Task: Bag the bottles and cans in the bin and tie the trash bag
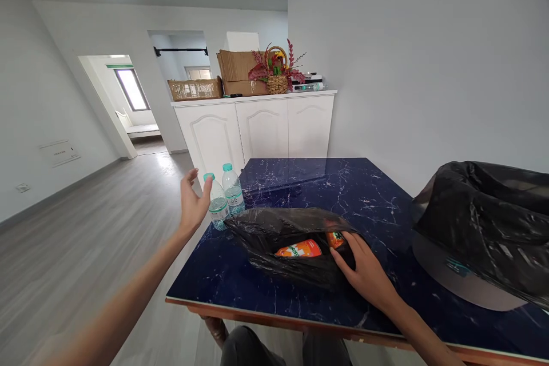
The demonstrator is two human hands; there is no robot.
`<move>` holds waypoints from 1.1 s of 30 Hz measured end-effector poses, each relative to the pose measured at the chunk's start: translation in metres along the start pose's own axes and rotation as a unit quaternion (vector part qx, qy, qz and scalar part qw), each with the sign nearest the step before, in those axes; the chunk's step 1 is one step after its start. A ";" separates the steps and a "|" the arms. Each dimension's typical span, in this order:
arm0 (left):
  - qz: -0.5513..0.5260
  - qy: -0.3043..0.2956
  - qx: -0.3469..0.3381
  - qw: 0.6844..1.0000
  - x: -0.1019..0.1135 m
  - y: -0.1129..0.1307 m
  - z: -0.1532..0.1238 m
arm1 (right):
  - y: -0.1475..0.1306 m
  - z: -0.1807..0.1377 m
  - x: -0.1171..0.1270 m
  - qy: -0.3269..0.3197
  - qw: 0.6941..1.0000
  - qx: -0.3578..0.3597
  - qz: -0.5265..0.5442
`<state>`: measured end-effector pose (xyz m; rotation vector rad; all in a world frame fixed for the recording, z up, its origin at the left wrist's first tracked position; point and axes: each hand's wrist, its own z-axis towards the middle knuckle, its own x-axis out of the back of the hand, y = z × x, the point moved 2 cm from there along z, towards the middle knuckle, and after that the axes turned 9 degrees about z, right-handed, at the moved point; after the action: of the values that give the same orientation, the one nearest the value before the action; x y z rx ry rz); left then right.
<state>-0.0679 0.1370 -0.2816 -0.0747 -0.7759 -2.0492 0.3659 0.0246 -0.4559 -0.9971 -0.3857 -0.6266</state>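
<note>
A black plastic bag (257,251) lies on the table with its mouth open toward me. Inside it rests an orange drink can (300,249) on its side. My right hand (362,271) reaches into the bag's right end, its fingers closed on a second orange can (335,239), partly hidden by the hand and the plastic. Left of the bag stand two clear water bottles with teal caps, a nearer bottle (219,206) and a farther bottle (234,191). My left hand (195,203) is raised beside the nearer bottle, thumb and fingers apart, holding nothing.
The dark blue marbled table (227,280) has a wooden front edge. At right is a grey bin (446,274) lined with a black bag (472,229). Behind the table, a white cabinet (266,131) carries cardboard boxes (240,68) and a flower basket (277,83).
</note>
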 end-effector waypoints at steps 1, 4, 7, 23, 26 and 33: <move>0.009 0.020 -0.002 1.000 0.005 0.008 -0.001 | 0.000 0.000 0.000 -0.002 1.000 0.002 -0.005; 0.028 0.065 -0.036 0.997 0.019 0.046 -0.009 | 0.001 -0.002 -0.002 -0.013 0.999 0.009 -0.030; 0.022 0.025 -0.117 0.993 0.028 0.094 -0.031 | 0.003 -0.004 -0.003 -0.030 0.998 0.029 -0.053; 0.036 -0.513 -0.157 0.843 -0.031 0.125 -0.155 | -0.005 0.000 0.000 -0.053 0.994 0.074 -0.057; 0.026 -0.504 -0.134 0.853 -0.033 0.123 -0.154 | -0.005 0.000 0.000 -0.054 0.994 0.076 -0.058; -0.064 -0.411 -0.091 0.905 0.015 0.154 -0.107 | 0.003 -0.004 -0.003 -0.062 0.994 0.056 -0.073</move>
<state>0.0690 0.0079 -0.2854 -1.0757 -1.1004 -2.1970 0.3656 0.0235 -0.4619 -0.9087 -0.6004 -0.6694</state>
